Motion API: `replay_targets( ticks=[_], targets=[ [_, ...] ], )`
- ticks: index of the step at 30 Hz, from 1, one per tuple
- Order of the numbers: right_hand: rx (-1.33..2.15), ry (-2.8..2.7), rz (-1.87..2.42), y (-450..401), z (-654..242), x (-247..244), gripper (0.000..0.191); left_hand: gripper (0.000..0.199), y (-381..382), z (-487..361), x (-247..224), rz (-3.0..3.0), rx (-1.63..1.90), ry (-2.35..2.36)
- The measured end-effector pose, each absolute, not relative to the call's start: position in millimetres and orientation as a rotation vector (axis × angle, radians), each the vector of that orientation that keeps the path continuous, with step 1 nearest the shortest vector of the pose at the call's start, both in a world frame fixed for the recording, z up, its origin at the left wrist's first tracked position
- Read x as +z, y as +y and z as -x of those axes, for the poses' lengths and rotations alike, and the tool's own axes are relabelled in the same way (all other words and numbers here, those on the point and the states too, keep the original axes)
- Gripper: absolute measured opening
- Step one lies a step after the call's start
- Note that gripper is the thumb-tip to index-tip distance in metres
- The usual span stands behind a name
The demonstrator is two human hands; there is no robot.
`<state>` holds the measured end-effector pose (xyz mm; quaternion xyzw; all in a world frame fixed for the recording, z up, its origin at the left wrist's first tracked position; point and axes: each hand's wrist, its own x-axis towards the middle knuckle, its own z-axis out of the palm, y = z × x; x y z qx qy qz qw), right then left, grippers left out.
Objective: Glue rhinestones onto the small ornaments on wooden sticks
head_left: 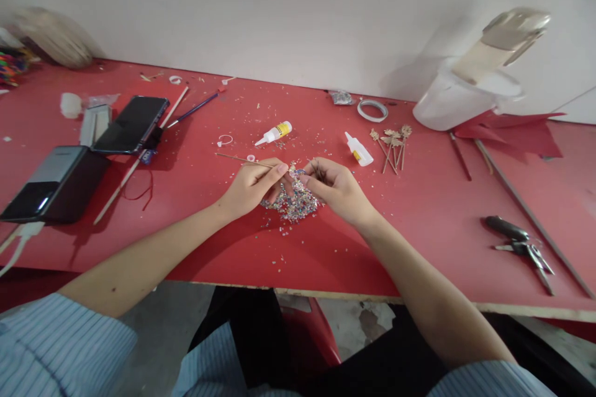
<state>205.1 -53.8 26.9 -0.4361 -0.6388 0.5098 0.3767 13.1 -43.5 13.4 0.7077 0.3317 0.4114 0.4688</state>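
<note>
My left hand point(254, 185) is closed on a thin wooden stick point(235, 158), which points out to the left from its fingertips. A small glittery piece point(293, 170) shows between my two hands, at the stick's right-hand end; whether it is fixed to the stick I cannot tell. My right hand point(338, 186) pinches at that piece, with its fingers bent, and what exactly lies in them is partly hidden. Directly below both hands spreads a heap of shiny multicoloured flakes point(295, 203) on the red table point(223, 254).
Two small glue bottles point(274, 133) lie beyond my hands, one each side. Several sticks with glittery tops point(393, 142) and a tape roll point(372, 110) are to the right. A phone point(133, 124) and power bank point(53, 183) stand left; a white tub point(447, 99) and keys point(531, 254) right.
</note>
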Motion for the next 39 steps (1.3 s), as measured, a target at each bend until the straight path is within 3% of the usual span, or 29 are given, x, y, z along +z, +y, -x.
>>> replay_targets(
  ticks=[39],
  targets=[
    [1.435,-1.534,1.055,-54.4,-204.4,27.7,0.025,0.044,-45.6,-14.3,17.3,-1.793,0.987,0.849]
  ],
)
